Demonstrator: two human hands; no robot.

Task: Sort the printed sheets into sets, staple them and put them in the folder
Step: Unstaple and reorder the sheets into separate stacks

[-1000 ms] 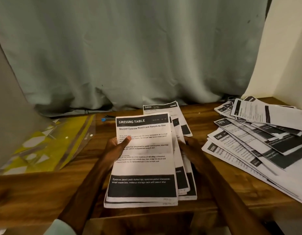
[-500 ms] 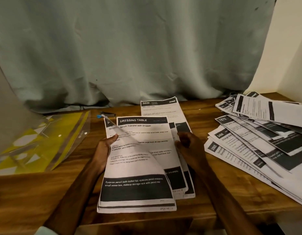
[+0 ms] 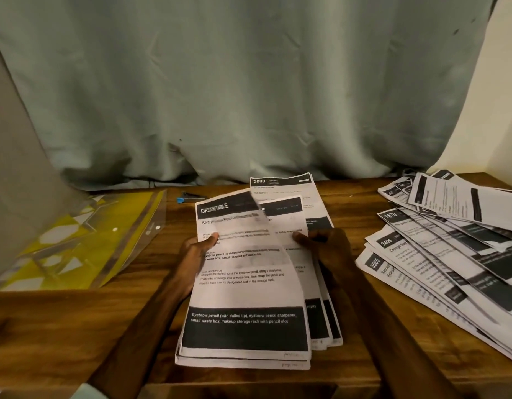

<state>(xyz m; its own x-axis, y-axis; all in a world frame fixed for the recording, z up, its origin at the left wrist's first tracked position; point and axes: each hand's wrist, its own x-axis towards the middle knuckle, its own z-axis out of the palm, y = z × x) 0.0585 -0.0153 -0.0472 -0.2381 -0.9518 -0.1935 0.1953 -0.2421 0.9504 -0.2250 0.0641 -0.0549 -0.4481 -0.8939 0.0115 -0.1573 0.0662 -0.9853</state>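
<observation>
On the far left, at about 10 o'clock from your hands, the yellow folder (image 3: 85, 240) is lying flat on the wooden table (image 3: 76, 326), its clear flap facing up. Just past its right edge, near 11 o'clock, a small blue-tipped object (image 3: 188, 197) is resting by the curtain (image 3: 249, 82); it is too small to identify. Your left hand (image 3: 197, 251) is gripping the stack of sheets (image 3: 321, 326) at its 9 o'clock edge, with the thumb pressing down on the top sheet (image 3: 243, 283), headed "DRESSING TABLE", and the fingers hidden underneath. That top sheet is curling up and blurring at its 1 o'clock corner, showing the page below. Your right hand (image 3: 326, 249) is curling around the stack's 3 o'clock edge, its thumb lying on that second page. Beyond the stack, at 12 o'clock, a single sheet numbered 3800 (image 3: 280, 182) is lying flat on the table, partly covered by the stack. Over at 3 o'clock, well apart from your hands, a fanned pile of printed sheets (image 3: 450, 254) is spreading across the table toward the pale wall.
</observation>
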